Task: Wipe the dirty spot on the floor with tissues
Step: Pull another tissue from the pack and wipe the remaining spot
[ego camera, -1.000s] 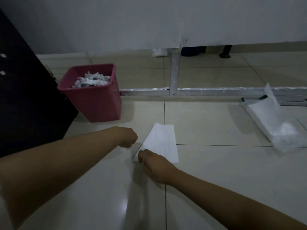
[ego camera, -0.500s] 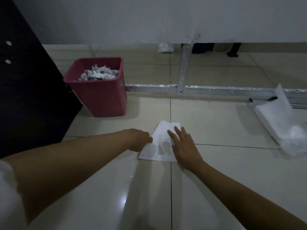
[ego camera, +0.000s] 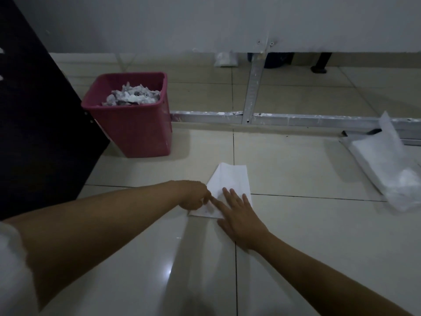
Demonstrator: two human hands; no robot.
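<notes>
Indoor room: tiled floor [ego camera: 296, 236], partition wall [ego camera: 227, 23], wastebasket [ego camera: 136, 131].

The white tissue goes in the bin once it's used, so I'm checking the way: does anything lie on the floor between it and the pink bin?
Nothing visible does. The white folded tissue lies flat under both hands, and only bare cream floor tile separates it from the pink plastic bin, already holding crumpled tissues.

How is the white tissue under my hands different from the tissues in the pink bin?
The flat white tissue lies smooth and clean-looking on the floor tile; the crumpled tissues in the pink plastic bin are wadded, greyish, and heaped together. One is a single sheet, the others many. Both are paper tissue.
</notes>
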